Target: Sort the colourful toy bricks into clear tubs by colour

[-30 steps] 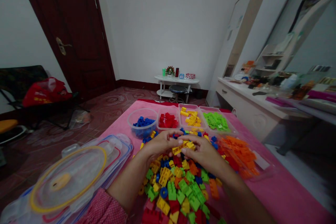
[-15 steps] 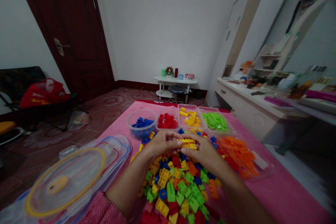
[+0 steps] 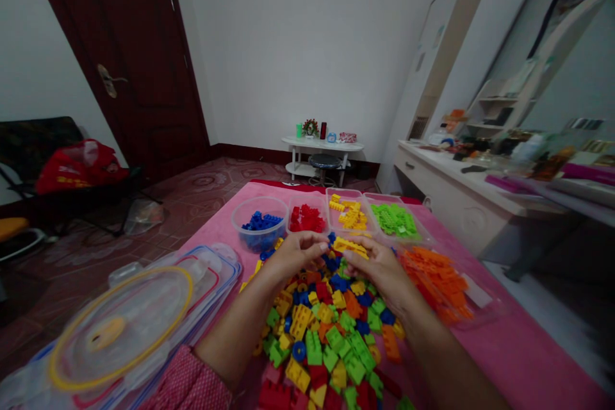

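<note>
My right hand is closed on a yellow toy brick strip, pinched between thumb and fingers above the pile. To its left, my left hand has its fingers curled with thumb and forefinger close together; whatever lies between them, if anything, is hidden. A small gap separates the left fingertips from the yellow strip. Below both hands spreads a mixed pile of toy bricks in green, yellow, red, blue and orange. Just behind them stands a clear tub of yellow bricks.
Blue bricks fill part of a round tub. A red-brick tub and a green-brick tub stand along the back. Orange bricks lie in a tray at right. Stacked clear lids cover the table's left side.
My right hand has lifted the yellow strip slightly and tilted it. My left fingers have come off the strip and drawn up to its left.
</note>
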The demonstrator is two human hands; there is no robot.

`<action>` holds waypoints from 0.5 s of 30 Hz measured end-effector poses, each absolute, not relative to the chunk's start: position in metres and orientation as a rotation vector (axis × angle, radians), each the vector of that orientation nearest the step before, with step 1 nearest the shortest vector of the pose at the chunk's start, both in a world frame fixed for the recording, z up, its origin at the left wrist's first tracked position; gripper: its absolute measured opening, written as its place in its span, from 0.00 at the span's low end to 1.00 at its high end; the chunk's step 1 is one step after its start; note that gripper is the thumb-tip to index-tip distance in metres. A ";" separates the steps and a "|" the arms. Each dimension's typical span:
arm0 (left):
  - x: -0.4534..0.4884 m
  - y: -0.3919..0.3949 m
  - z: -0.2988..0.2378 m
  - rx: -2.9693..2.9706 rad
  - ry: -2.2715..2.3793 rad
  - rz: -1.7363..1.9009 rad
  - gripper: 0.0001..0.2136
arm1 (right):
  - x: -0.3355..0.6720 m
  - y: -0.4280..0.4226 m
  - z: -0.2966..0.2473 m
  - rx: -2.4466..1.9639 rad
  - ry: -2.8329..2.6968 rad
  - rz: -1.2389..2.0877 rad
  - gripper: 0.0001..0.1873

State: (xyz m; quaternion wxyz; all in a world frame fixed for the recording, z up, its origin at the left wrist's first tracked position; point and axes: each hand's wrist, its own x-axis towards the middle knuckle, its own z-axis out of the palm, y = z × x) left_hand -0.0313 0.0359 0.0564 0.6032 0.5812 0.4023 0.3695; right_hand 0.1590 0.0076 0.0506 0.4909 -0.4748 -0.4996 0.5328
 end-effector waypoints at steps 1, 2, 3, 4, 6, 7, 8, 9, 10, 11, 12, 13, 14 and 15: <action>-0.032 0.038 0.056 1.340 0.951 0.866 0.21 | 0.161 0.009 0.050 -1.125 -1.119 1.322 0.21; -0.034 0.039 0.055 1.336 0.961 0.877 0.21 | 0.163 0.010 0.049 -1.088 -1.036 1.345 0.20; -0.035 0.041 0.054 1.330 0.963 0.888 0.21 | 0.165 0.012 0.048 -1.051 -0.967 1.359 0.18; -0.036 0.043 0.053 1.324 0.964 0.902 0.20 | 0.167 0.013 0.046 -1.019 -0.918 1.364 0.16; -0.038 0.045 0.051 1.308 0.977 0.940 0.20 | 0.171 0.019 0.040 -0.983 -0.877 1.349 0.14; -0.039 0.046 0.051 1.299 0.989 0.956 0.20 | 0.174 0.022 0.037 -0.983 -0.880 1.331 0.13; -0.040 0.047 0.051 1.291 1.003 0.968 0.20 | 0.177 0.027 0.035 -0.991 -0.892 1.306 0.13; -0.041 0.047 0.051 1.283 1.017 0.980 0.21 | 0.181 0.032 0.032 -1.000 -0.913 1.278 0.13; -0.042 0.047 0.052 1.276 1.028 0.989 0.21 | 0.185 0.039 0.031 -1.008 -0.938 1.248 0.13; -0.042 0.048 0.052 1.269 1.035 0.995 0.21 | 0.189 0.047 0.031 -1.016 -0.963 1.216 0.12; -0.043 0.048 0.053 1.264 1.040 1.001 0.21 | 0.193 0.056 0.033 -1.024 -0.987 1.181 0.12; -0.043 0.048 0.053 1.261 1.044 1.007 0.20 | 0.197 0.066 0.035 -1.032 -1.017 1.141 0.11; -0.043 0.049 0.053 1.263 1.048 1.009 0.19 | 0.202 0.076 0.039 -1.038 -1.052 1.098 0.11; -0.044 0.049 0.052 1.273 1.053 1.009 0.18 | 0.205 0.087 0.044 -1.041 -1.093 1.053 0.12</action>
